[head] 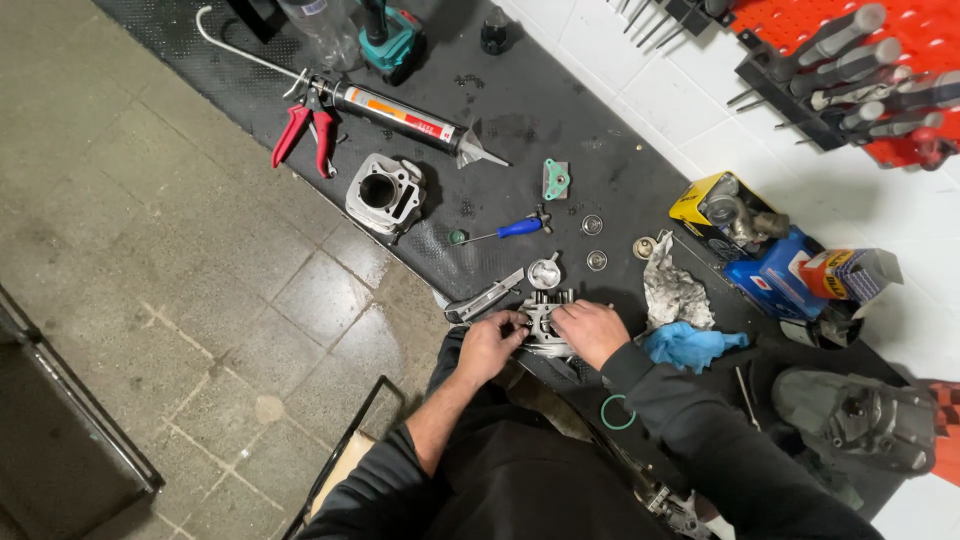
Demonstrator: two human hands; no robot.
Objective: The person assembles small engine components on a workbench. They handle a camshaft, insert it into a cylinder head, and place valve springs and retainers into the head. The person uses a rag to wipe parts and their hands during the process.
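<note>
The hands met at the near edge of the dark surface, the left hand and the right hand both curled around a finned metal engine cylinder, gripping it from either side so that it sat between them, partly hidden by the fingers. Farther back on the left lay red-handled pliers beside a long caulking gun. A second metal cylinder stood apart from them, nearer the tiled floor. Just behind the hands were a utility knife, a piston and a blue-handled screwdriver. To the right lay a crumpled grey rag and a blue cloth, with a green ring near the right sleeve.
</note>
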